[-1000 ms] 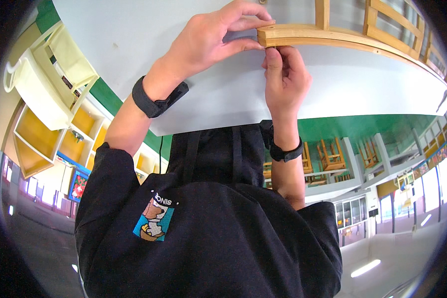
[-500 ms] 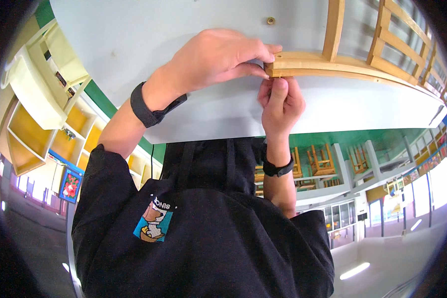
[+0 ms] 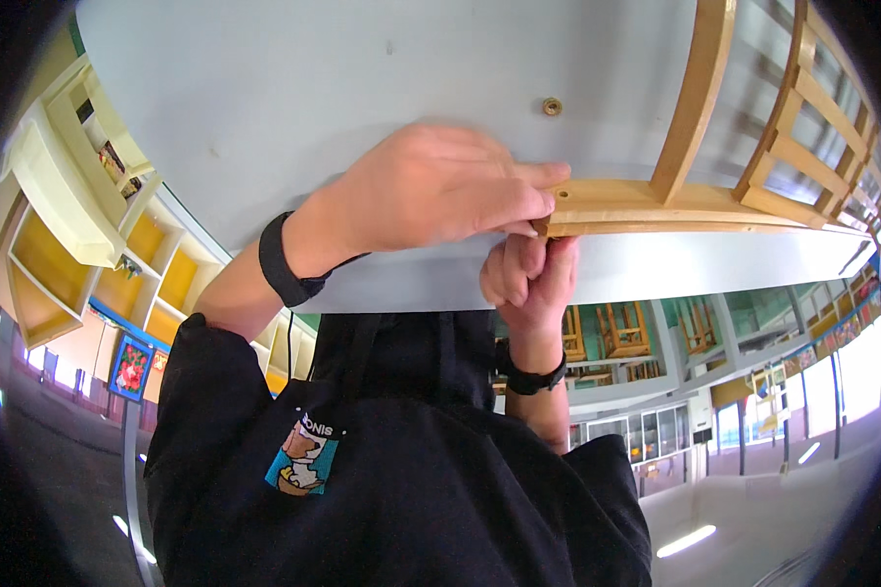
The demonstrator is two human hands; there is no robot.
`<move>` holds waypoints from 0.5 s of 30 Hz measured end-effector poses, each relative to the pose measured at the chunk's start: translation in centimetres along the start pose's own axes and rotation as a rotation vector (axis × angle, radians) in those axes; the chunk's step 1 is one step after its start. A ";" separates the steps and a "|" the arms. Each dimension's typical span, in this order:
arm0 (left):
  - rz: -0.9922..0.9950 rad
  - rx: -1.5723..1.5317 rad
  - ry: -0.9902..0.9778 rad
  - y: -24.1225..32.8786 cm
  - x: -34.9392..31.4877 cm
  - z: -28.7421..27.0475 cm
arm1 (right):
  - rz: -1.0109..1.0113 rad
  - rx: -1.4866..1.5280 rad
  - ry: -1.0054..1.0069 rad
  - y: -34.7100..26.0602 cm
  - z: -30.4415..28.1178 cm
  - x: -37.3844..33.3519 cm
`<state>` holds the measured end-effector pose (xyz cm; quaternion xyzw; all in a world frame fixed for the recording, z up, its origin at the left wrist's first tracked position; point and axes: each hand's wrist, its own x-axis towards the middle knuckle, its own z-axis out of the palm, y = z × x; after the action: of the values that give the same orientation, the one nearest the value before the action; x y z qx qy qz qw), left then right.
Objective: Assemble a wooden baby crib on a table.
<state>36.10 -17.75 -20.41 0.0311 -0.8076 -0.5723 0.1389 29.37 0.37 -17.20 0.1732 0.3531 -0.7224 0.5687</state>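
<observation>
My left hand point(image 3: 430, 191) is closed at the near end of a long wooden bar point(image 3: 621, 210), with its fingertips pressed on the bar's end beside a small round hole. The bar belongs to a light wooden frame with crosspieces, lying on a pale grey tabletop. Just below the same end, my right hand point(image 3: 530, 279) is closed, its thumb and curled fingers against the bar's near side at the table edge. Whatever sits between those fingers is hidden. A small brass-coloured ring-shaped piece point(image 3: 553, 106) lies on the tabletop beyond the bar.
A crosspiece point(image 3: 697, 98) rises from the bar, and a slatted part point(image 3: 797, 147) of the frame spreads to the far right. Wooden stools point(image 3: 623, 328) stand past the table edge on the right. Cream and yellow shelves point(image 3: 152, 259) are at the left.
Both hands and the wooden frame appear lower in the view. My right hand has turned and its fingers have curled more at the bar's end. The left hand stays on that end.
</observation>
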 end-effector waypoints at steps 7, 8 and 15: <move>-0.012 -0.048 -0.032 0.8 -0.1 -0.6 | -0.379 -0.860 0.386 0.6 1.1 -0.3; -0.011 -0.051 -0.006 0.8 -0.2 -0.5 | -0.447 -1.048 0.396 0.4 0.9 -0.4; -0.035 -0.103 -0.033 0.9 0.2 -1.1 | 0.357 0.539 0.020 -1.3 1.1 -1.3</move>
<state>36.29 -18.45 -19.20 0.0288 -0.7786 -0.6159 0.1170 28.69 0.59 -15.19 0.3839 0.1185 -0.6772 0.6164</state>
